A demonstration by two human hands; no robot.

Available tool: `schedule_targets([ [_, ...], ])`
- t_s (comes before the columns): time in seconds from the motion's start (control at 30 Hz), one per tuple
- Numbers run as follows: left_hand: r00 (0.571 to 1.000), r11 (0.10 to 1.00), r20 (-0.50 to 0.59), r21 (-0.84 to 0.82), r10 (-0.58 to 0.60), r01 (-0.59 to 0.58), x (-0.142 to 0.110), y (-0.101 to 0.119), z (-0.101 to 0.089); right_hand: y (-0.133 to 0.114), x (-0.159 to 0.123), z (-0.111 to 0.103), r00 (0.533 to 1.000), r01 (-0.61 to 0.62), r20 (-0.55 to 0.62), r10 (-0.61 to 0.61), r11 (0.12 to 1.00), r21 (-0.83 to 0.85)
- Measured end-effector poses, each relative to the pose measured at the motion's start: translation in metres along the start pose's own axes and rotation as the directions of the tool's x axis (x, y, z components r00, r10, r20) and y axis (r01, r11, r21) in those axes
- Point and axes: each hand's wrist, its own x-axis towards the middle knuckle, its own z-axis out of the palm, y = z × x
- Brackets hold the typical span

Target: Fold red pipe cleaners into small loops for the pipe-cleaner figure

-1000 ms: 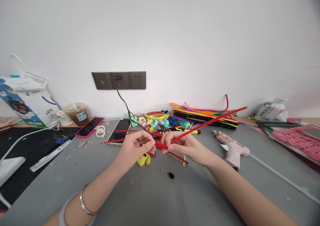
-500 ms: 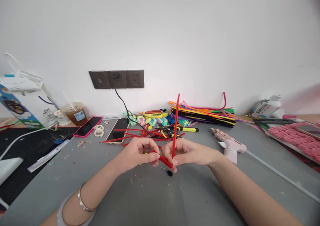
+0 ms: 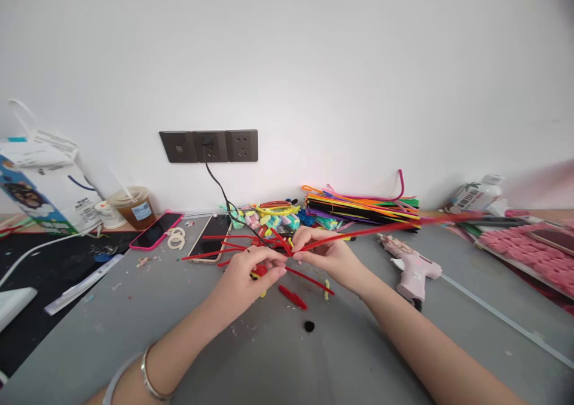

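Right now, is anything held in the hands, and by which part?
The right hand pinches a long red stem, seemingly near its left end; left hand: cannot tell.

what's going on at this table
A person is handling a long red pipe cleaner, pinched in the right hand and stretching out to the right. The left hand is close beside it; whether it grips anything is unclear. Nearer the person, a short red piece lies on the table by a small black piece.
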Motion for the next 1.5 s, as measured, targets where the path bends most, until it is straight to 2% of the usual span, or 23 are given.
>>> schedule_targets([
  [0.1,0.996,0.984,0.025,-0.158,-0.081,0.084,0.002,0.002,-0.001,-0.002,-0.003,0.011,0.999,0.047,0.03,-0.044,0.995,-0.093],
  [0.2,0.989,0.952,0.048,-0.271,-0.138,0.146,0.002,0.001,0.001,-0.003,-0.006,0.017,0.997,0.025,0.079,-0.017,0.996,-0.089],
  [0.43,0.975,0.913,0.081,-0.342,-0.207,0.222,0.001,-0.002,0.0,-0.004,-0.006,0.015,0.99,-0.132,0.072,0.124,0.983,0.126],
  [0.57,0.967,0.911,0.179,-0.337,-0.184,0.236,0.0,0.003,-0.002,-0.001,-0.004,0.012,0.985,-0.161,0.102,0.142,0.963,0.218],
  [0.77,0.877,0.866,0.472,-0.396,-0.092,0.304,-0.004,0.01,-0.004,-0.007,-0.006,0.012,0.949,-0.232,0.276,0.154,0.932,0.277],
  [1.07,0.749,0.881,0.66,-0.317,-0.062,0.352,-0.007,0.007,-0.009,-0.01,-0.009,0.017,0.914,-0.291,0.371,0.165,0.902,0.318],
  [1.1,0.752,0.876,0.655,-0.319,-0.072,0.361,-0.007,0.008,-0.01,-0.009,-0.009,0.017,0.919,-0.293,0.354,0.173,0.901,0.321],
  [1.17,0.79,0.869,0.604,-0.327,-0.109,0.37,-0.006,0.01,-0.009,-0.007,-0.007,0.016,0.943,-0.272,0.277,0.183,0.905,0.327],
  [1.27,0.887,0.888,0.431,-0.329,-0.163,0.323,-0.004,0.012,-0.007,-0.004,-0.005,0.014,0.978,-0.206,0.115,0.177,0.92,0.334],
  [1.33,0.938,0.893,0.299,-0.351,-0.178,0.281,-0.002,0.011,-0.003,-0.003,-0.003,0.014,0.985,-0.173,0.044,0.169,0.927,0.331],
  [1.4,0.963,0.872,0.188,-0.416,-0.194,0.257,-0.001,0.009,0.0,-0.003,-0.002,0.015,0.987,-0.157,0.011,0.161,0.938,0.31],
  [1.5,0.972,0.835,0.07,-0.501,-0.224,0.229,0.001,0.005,0.003,-0.003,-0.002,0.017,0.988,-0.144,-0.012,0.153,0.951,0.272],
])
